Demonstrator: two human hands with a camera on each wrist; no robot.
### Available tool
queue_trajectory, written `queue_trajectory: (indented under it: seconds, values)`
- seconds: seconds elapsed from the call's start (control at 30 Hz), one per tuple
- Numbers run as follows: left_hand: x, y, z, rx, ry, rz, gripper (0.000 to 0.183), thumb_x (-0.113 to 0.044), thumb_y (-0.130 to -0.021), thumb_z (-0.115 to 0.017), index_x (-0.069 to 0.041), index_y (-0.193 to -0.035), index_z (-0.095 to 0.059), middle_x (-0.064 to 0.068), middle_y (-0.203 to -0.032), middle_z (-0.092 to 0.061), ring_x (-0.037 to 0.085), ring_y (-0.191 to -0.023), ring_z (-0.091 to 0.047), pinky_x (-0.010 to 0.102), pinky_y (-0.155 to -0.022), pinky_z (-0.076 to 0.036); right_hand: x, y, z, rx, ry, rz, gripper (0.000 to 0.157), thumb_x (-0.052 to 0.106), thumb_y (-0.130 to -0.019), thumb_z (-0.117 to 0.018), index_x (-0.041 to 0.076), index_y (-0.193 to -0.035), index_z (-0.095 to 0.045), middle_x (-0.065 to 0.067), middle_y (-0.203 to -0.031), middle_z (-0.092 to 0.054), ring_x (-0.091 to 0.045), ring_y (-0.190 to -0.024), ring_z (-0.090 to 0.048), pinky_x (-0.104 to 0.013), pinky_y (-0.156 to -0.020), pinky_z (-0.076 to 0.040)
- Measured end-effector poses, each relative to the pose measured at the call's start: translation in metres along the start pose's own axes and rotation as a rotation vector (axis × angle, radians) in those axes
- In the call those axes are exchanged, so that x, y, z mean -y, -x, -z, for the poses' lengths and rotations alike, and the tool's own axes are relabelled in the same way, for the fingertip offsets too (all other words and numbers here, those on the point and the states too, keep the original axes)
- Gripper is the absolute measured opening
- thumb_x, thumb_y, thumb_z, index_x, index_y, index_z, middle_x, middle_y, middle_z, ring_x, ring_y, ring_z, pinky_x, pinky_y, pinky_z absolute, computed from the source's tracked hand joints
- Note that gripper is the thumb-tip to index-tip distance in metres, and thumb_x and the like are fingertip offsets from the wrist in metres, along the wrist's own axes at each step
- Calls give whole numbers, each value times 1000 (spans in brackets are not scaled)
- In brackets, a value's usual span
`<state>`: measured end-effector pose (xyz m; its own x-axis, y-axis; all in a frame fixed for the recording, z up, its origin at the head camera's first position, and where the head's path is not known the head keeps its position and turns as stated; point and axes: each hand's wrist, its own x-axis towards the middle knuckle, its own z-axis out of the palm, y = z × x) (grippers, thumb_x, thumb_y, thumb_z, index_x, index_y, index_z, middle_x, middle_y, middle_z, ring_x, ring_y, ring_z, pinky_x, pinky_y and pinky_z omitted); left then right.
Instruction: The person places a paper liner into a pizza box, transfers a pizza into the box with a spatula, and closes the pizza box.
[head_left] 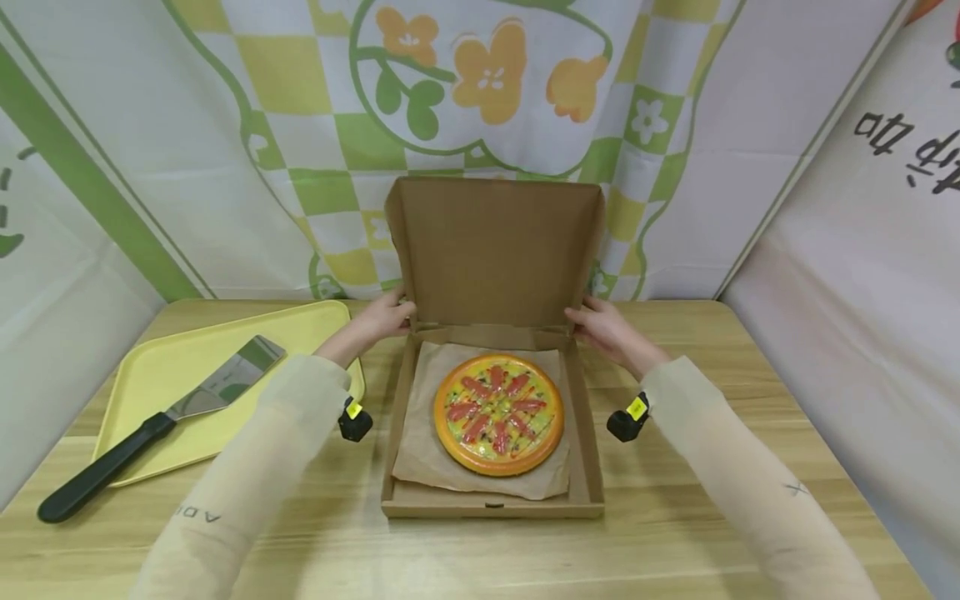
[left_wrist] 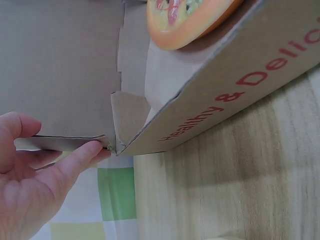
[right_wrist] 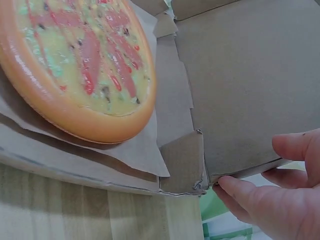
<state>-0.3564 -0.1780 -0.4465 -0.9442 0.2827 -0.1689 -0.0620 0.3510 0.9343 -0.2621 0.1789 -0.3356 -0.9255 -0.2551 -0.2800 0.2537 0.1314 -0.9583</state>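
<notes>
A brown cardboard pizza box [head_left: 491,507] stands open on the table, its lid [head_left: 498,250] raised upright at the back. Inside, a pizza [head_left: 498,415] with an orange rim and red strips lies on a sheet of brown paper [head_left: 420,450]. My left hand [head_left: 386,315] pinches the lid's left side flap low down by the hinge; in the left wrist view the fingers [left_wrist: 75,160] lie along that flap's edge. On the opposite side, my right hand [head_left: 603,327] grips the right side flap near its lower corner, with the thumb [right_wrist: 295,146] against the inner face.
To the left, a yellow tray [head_left: 161,358] bears a spatula [head_left: 217,392] whose black handle sticks out over the near edge. Behind the box hangs a patterned curtain [head_left: 300,150]. Wooden tabletop [head_left: 705,400] extends on both sides of the box.
</notes>
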Motion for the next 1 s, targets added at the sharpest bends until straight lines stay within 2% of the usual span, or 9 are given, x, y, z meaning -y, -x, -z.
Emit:
queue_trajectory:
  seconds: [0.1,0.17,0.27,0.4,0.5,0.6,0.73,0.83,1.0]
  values:
    - [-10,13,-3,31,3,-27,68,-18,-90,-39,3,-144,-4,25,-140,-27,22,-109,-49,30,-86,-47,-9,-3,6,-8,13,24,66,7,-97,-36,-8,-139,13,-28,-146,7,-37,-134,-11,-40,-108,-18]
    - [-26,35,-7,71,44,-48,69,-19,-91,-39,3,-143,0,24,-147,-15,25,-120,-43,31,-91,-44,-14,-5,9,-9,31,40,66,9,-97,-37,-9,-139,11,-28,-146,6,-37,-134,-12,-40,-108,-19]
    - [-9,26,-2,98,77,-74,72,-21,-92,-42,4,-143,3,23,-147,-13,29,-123,-40,33,-91,-44,-18,-2,11,-1,72,72,63,10,-97,-38,-12,-140,3,-29,-146,-4,-37,-132,-19,-41,-107,-22]
    - [-41,61,-10,124,45,-70,75,-22,-93,-43,7,-141,7,28,-146,-9,37,-127,-33,37,-97,-38,-21,2,12,20,70,100,55,7,-97,-37,-14,-139,-9,-31,-142,-19,-37,-129,-25,-42,-106,-24]
    - [-70,90,-18,140,5,-77,68,-17,-94,-38,10,-140,3,33,-142,-14,42,-127,-29,41,-101,-33,-21,5,11,30,42,102,55,5,-97,-37,-16,-138,-8,-32,-142,-18,-37,-131,-22,-42,-107,-22]
    - [-80,101,-20,158,1,-99,57,-8,-93,-33,13,-139,-5,37,-134,-25,42,-124,-32,44,-101,-31,-21,9,9,36,31,107,54,3,-96,-37,-19,-136,-9,-34,-140,-20,-34,-129,-26,-43,-107,-21]
    - [-79,104,-20,177,-22,-137,49,1,-93,-32,13,-137,-14,32,-117,-40,31,-108,-43,42,-97,-38,-23,14,9,54,30,137,48,-3,-93,-39,-23,-132,-18,-36,-133,-27,-22,-116,-43,-42,-105,-24]
    - [-75,106,-19,192,-66,-175,44,0,-92,-36,11,-132,-23,23,-97,-45,21,-88,-44,34,-82,-41,-25,17,10,78,53,154,48,-6,-91,-41,-22,-132,-20,-38,-133,-28,-21,-115,-44,-33,-103,-31]
    - [-71,112,-17,186,-143,-197,43,-6,-90,-42,10,-128,-31,27,-113,-48,28,-102,-46,36,-85,-40,-29,18,10,87,56,175,50,-8,-88,-43,-19,-133,-22,-37,-134,-27,-27,-117,-41,-18,-88,-41]
